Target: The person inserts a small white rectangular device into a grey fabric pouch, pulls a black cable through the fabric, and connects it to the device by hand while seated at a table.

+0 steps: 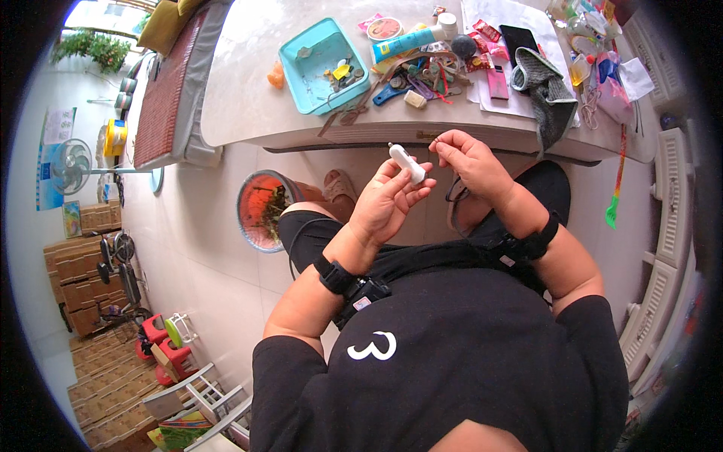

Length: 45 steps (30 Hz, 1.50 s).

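My left hand point(390, 195) holds a white car charger point(408, 164) between thumb and fingers, its metal tip pointing up toward the table. Close by on the right, my right hand point(466, 161) has thumb and forefinger pinched together around a thin dark piece point(435, 139), too small to name. Both hands are over my lap, just short of the table's front edge. A light-blue plastic basin point(297, 93) on the table contains coins and small bits. To its right lies a pile with a blue-and-white tube point(406, 44), a blue-handled tool point(388, 95) and a purple hair clip point(421, 87).
A grey cloth point(545, 124) hangs over the table edge, near a black phone point(518, 39) and a pink box point(497, 83). A lined bin point(244, 217) with plant scraps stands on the floor by my left leg. White drawers point(666, 226) stand at right.
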### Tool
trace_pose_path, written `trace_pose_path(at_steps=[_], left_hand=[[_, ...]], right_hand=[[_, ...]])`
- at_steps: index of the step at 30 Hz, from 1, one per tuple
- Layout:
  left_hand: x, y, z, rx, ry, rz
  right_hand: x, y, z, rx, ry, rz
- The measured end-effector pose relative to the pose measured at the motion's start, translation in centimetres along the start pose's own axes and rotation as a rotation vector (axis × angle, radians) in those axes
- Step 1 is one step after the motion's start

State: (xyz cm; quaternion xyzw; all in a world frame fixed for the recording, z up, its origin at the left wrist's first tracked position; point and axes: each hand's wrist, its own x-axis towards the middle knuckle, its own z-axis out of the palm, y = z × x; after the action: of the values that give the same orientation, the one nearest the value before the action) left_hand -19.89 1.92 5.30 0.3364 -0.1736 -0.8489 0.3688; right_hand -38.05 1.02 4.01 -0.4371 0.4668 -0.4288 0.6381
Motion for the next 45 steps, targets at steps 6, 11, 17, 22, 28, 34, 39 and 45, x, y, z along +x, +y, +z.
trace_pose_path(at_steps=[6, 11, 17, 22, 28, 34, 39, 45], left_hand=[[-0.2, 0.1, -0.1, 0.085, -0.053, 0.004], [-0.3, -0.2, 0.0, 0.210, 0.015, 0.012], [-0.3, -0.1, 0.6, 0.228, 0.002, 0.010], [-0.2, -0.2, 0.2, 0.246, -0.010, -0.025], [-0.4, -0.2, 0.8, 0.454, 0.073, 0.084], [-0.6, -0.2, 1.0, 0.642, 0.129, 0.201], [-0.5, -0.2, 1.1, 0.596, 0.090, 0.255], [-0.5, 0.0, 1.2, 0.529, 0.090, 0.348]], right_hand=[[-0.4, -1.1, 0.7, 0.020, -0.053, 0.068], [-0.4, -1.0, 0.8, 0.100, -0.068, 0.145], [-0.4, -0.8, 0.4, 0.071, -0.100, 0.164], [-0.4, -1.1, 0.6, 0.177, -0.126, 0.183], [-0.6, -1.7, 0.8, 0.106, -0.146, 0.166], [-0.7, -1.6, 0.3, -0.062, -0.170, 0.103], [-1.0, -1.6, 0.7, -0.086, -0.105, -0.026], [-0.8, -0.8, 0.4, 0.196, -0.108, 0.081]])
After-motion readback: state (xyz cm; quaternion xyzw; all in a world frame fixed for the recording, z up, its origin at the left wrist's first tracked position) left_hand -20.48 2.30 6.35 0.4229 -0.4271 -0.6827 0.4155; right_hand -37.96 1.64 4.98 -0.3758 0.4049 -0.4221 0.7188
